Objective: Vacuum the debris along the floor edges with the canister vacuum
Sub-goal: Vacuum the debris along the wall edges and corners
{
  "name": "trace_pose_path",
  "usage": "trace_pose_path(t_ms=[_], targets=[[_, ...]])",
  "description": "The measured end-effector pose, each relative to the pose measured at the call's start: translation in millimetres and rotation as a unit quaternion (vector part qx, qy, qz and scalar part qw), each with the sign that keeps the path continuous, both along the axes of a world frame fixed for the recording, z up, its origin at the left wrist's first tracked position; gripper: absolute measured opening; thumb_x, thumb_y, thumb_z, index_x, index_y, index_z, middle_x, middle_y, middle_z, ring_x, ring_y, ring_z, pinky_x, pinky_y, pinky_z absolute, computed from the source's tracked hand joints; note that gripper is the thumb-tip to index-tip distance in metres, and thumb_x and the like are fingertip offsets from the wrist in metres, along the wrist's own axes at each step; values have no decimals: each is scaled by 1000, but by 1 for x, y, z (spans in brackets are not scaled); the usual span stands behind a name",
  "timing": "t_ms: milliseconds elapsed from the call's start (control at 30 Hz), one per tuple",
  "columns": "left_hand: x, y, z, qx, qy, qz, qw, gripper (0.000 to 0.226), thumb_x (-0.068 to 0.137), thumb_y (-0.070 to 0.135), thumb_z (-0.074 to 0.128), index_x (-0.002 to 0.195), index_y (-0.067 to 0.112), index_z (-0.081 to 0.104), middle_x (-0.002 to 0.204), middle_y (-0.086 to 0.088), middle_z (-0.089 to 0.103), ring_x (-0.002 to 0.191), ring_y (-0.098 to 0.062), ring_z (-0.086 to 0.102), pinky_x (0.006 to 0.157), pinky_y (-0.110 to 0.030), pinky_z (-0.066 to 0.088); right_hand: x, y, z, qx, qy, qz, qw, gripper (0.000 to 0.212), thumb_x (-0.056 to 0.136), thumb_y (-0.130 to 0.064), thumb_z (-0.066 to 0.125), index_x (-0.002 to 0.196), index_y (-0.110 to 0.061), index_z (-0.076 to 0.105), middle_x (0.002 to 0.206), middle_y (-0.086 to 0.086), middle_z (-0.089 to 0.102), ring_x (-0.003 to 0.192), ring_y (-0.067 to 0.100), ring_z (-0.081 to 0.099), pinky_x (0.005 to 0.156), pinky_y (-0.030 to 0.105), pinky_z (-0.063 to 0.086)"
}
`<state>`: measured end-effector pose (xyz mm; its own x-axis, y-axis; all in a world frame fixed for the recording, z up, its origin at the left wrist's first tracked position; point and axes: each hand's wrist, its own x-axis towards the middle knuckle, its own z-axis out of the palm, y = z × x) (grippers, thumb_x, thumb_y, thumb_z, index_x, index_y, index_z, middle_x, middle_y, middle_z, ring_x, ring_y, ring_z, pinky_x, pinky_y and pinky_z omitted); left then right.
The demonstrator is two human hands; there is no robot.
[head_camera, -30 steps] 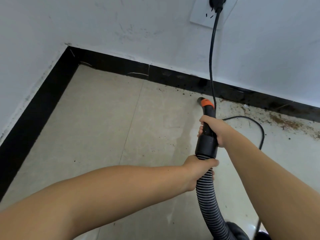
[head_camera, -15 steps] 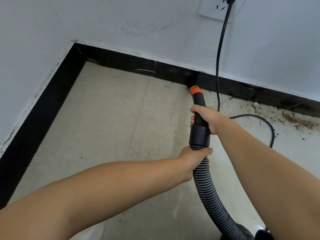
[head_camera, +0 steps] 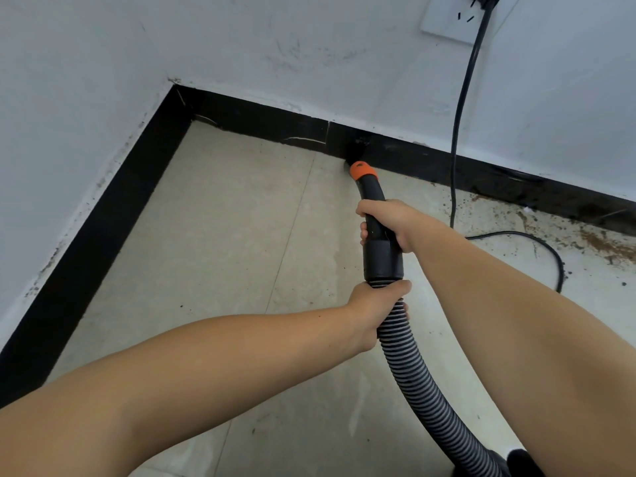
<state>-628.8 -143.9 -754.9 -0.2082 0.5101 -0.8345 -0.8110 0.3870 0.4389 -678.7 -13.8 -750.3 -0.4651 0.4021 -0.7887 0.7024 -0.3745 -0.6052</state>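
Note:
A black vacuum wand (head_camera: 373, 197) with an orange collar (head_camera: 362, 170) points at the black baseboard (head_camera: 261, 123), its tip touching the floor edge there. My right hand (head_camera: 392, 220) grips the wand's black handle. My left hand (head_camera: 377, 309) grips the ribbed grey hose (head_camera: 423, 383) just below the black cuff. The hose runs down to the bottom right, where a dark part of the canister (head_camera: 523, 463) shows. Brown debris (head_camera: 599, 242) lies along the floor edge at the right.
A black power cord (head_camera: 461, 132) hangs from the white wall socket (head_camera: 454, 18) and loops on the tiles at the right. White walls meet in a corner at the upper left, with a black baseboard along both. Beige floor tiles (head_camera: 223, 235) spread to the left.
The wand has moved forward and left, from the open tiles to the baseboard. Both hands kept their grip and travelled with it.

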Motion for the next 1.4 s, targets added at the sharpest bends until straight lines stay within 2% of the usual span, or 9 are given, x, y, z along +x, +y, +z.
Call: trace_pose_path(t_ms=[133,300,567,800,967,1100,1400], targets=[[0,-3,4,11,-6,-12,1000,17,88,18,65,96,8,55,71,-5,60,62,-19,59,68,-31,53,0,-2,2,15,-9,4,1000,22,83,-13,65,100,-8,51,62,6,60,43,17,58,60,32,57],[6,-7,11,21,-11,-36,999,17,87,16,65,97,8,54,71,-6,59,61,-18,58,65,-30,53,16,1,1,12,-17,-25,999,22,83,-13,64,101,-7,51,62,7,60,43,17,58,59,32,56],[0,-25,4,-3,-5,12,1000,14,87,16,66,92,8,55,69,-6,60,62,-20,59,70,-33,53,-3,-28,1,-16,19,36,999,19,84,-12,64,96,-9,50,56,6,59,44,17,57,54,30,55],[34,-42,8,0,-21,-58,998,14,86,18,66,93,10,56,69,-5,63,61,-18,62,62,-28,53,44,-38,6,-5,6,-15,1000,15,84,-10,61,92,-7,49,52,6,56,41,18,55,52,30,54],[70,-44,10,4,-48,-104,993,16,86,16,65,99,10,58,68,-5,63,60,-16,62,60,-26,53,95,-39,6,20,-11,-83,996,14,85,-9,61,93,-7,49,57,8,55,41,18,54,54,31,54],[83,-41,12,5,-46,-139,989,13,86,16,65,94,10,56,68,-6,61,57,-16,60,54,-23,51,118,-35,5,17,-19,-124,992,14,87,-9,61,93,-7,48,58,9,54,40,18,53,51,30,53],[87,-41,24,-1,-30,-112,993,13,85,15,65,92,10,55,69,-6,61,57,-16,60,53,-23,52,113,-36,12,-21,-5,-90,996,14,85,-8,61,90,-5,49,51,7,54,41,20,53,49,30,52]])
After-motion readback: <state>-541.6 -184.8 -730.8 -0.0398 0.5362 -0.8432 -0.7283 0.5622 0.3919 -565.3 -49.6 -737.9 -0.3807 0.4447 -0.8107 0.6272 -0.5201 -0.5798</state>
